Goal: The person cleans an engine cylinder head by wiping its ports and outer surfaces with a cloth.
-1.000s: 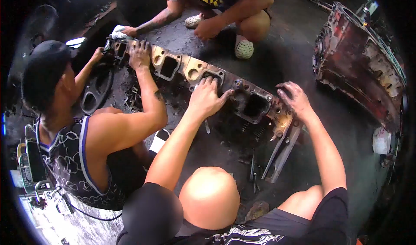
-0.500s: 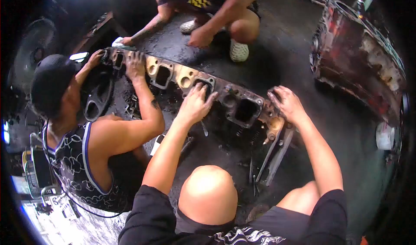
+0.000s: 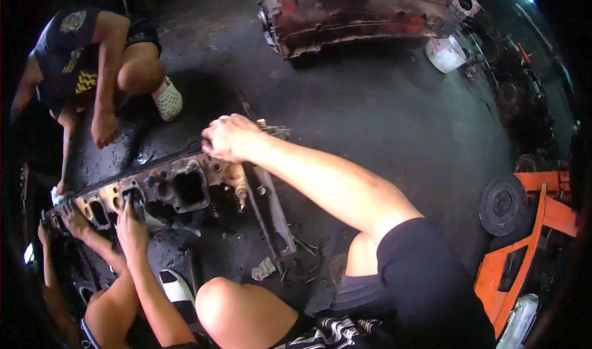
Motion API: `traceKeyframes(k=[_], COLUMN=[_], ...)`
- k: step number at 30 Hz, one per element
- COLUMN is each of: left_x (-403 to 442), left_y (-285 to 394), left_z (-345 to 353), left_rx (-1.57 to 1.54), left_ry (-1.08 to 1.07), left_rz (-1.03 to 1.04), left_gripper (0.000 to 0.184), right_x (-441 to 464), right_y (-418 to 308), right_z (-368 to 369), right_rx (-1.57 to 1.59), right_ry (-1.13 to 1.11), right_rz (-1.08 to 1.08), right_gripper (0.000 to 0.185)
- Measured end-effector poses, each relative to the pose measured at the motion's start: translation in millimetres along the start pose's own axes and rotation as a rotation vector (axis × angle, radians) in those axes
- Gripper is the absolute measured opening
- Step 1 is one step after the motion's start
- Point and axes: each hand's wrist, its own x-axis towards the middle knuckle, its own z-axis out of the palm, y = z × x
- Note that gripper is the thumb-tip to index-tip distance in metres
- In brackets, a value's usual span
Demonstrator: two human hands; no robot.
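Observation:
A long, greasy engine cylinder head (image 3: pixel 163 188) with square openings lies slantwise in front of me. My left hand (image 3: pixel 131 228) grips it at one of the middle openings, fingertips hidden inside. At the right end, my right hand (image 3: pixel 229 139) has its fingers curled over the far edge. Further left, a co-worker's hand (image 3: pixel 75 221) rests on the same cylinder head. Another person's hand, near the far left end, holds a white cloth (image 3: pixel 58 196). Under the right end, metal bars (image 3: pixel 274 210) slope towards me.
A large rusty engine block (image 3: pixel 351 22) stands at the back, with a white bucket (image 3: pixel 445 54) beside it. An orange metal frame (image 3: pixel 509 275) with a wheel (image 3: pixel 502 206) is at the right. One co-worker (image 3: pixel 92 65) squats at the far left. Debris (image 3: pixel 264 269) litters the floor.
My view has swung to the right, so the cylinder head and co-workers appear further left. The orange frame has come into view. Both my hands remain on the cylinder head.

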Motion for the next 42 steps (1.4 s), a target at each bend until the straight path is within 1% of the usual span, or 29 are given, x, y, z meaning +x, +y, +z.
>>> traceKeyframes(k=[1,4,5,8,12,13,14,16,17,18,20,22,23,24,25,26,27,28,29,30,32,35,36,37,38,39,40,41,42], left_x=[-0.2,7.1,9.0,11.8,11.6,11.1,8.3,8.9,5.3,5.9,8.5,8.7,8.6,10.7,11.0,10.6,10.9,13.8,13.4,13.9,15.3,14.2,12.7,10.2,12.4,13.5,9.2,9.4,5.0], left_y=[-9.0,-17.5,-18.0,-15.0,-19.9,-19.8,-18.9,-19.2,-44.4,-39.5,-28.4,-27.5,-25.3,-21.8,-20.1,-17.2,-12.6,-6.3,-1.8,-6.7,-33.2,-4.9,-4.9,-10.4,-23.3,-4.8,-63.4,-30.9,-31.8], left_z=[3.1,6.8,8.2,13.3,26.9,26.9,27.7,29.6,45.7,43.6,39.6,40.9,39.2,37.7,36.4,34.7,32.5,29.8,28.0,33.9,48.1,35.4,32.4,33.8,43.0,30.9,67.9,47.8,46.4], left_rx=[-0.002,-0.071,-0.08,0.036,0.092,0.087,0.097,0.169,0.153,0.151,0.148,0.122,0.111,0.11,0.112,0.117,0.135,0.153,0.173,0.179,0.207,0.224,0.238,0.176,0.181,0.143,0.291,0.165,0.221], left_ry=[-0.062,-0.095,-0.097,-0.026,-0.008,-0.013,0.007,-0.036,0.07,0.044,-0.009,0.052,0.065,0.041,0.012,-0.02,-0.029,-0.026,-0.024,0.002,0.028,-0.041,-0.068,-0.001,0.035,-0.035,0.041,-0.017,0.014], left_rz=[-0.04,-0.042,-0.038,-0.034,-0.068,-0.079,-0.059,-0.097,0.03,0.012,-0.023,0.052,0.04,-0.008,-0.055,-0.099,-0.111,-0.131,-0.157,-0.142,-0.094,-0.211,-0.259,-0.192,-0.154,-0.262,-0.069,-0.247,-0.217], left_gripper=[0.041,0.039,0.038,0.035,0.034,0.034,0.035,0.035,0.034,0.034,0.033,0.033,0.034,0.034,0.035,0.036,0.036,0.037,0.037,0.037,0.037,0.038,0.038,0.037,0.036,0.036,0.036,0.036,0.035], right_x=[-0.5,-1.4,-1.7,-1.5,-3.8,-0.6,1.2,0.2,-1.3,-8.1,-37.8,-113.2,-138.1,-172.4,-205.7,-241.3,-267.6,-285.4,-297.2,-297.8,-283.1,-274.0,-276.8,-280.2,-276.3,-274.4,-268.7,-264.5,-258.3], right_y=[-1.5,-1.5,-1.2,-1.5,0.5,1.3,2.5,2.4,4.7,5.9,-9.1,-43.6,-53.5,-68.8,-90.2,-104.1,-115.7,-115.2,-99.7,-76.3,-58.3,-36.5,-21.5,-3.3,7.0,19.3,21.6,25.7,29.6], right_z=[-1.2,-2.9,-0.9,-2.7,3.7,2.3,0.9,7.6,3.0,-3.4,-18.7,-96.5,-84.8,-88.7,-87.4,-66.9,-29.3,3.9,40.3,76.5,81.1,48.0,34.2,23.0,24.6,20.2,9.6,10.5,1.7], right_rx=[-0.009,-0.05,-0.042,0.013,0.031,0.018,-0.028,-0.095,-0.051,-0.002,0.372,1.166,1.686,1.929,2.319,2.673,2.881,3.022,3.049,2.964,2.92,2.967,2.974,2.977,2.999,2.873,2.868,2.802,2.806], right_ry=[-0.01,-0.041,-0.004,-0.049,0.052,-0.034,0.016,0.103,0.175,0.246,0.663,0.253,0.377,0.46,0.404,0.281,0.262,0.143,0.037,0.107,0.363,0.244,0.199,0.141,0.244,0.318,0.324,0.296,0.193], right_rz=[0.01,0.023,0.014,0.047,0.036,0.041,0.01,-0.035,-0.121,-0.197,-0.149,0.15,0.082,0.085,0.29,0.347,0.097,0.294,0.307,0.286,0.438,-0.355,-0.431,-0.513,-0.692,-0.689,-0.727,-0.712,-0.736], right_gripper=[0.036,0.038,0.038,0.037,0.037,0.038,0.037,0.037,0.034,0.033,0.025,0.022,0.026,0.033,0.039,0.042,0.048,0.038,0.037,0.039,0.04,0.042,0.043,0.044,0.046,0.047,0.047,0.045,0.045])
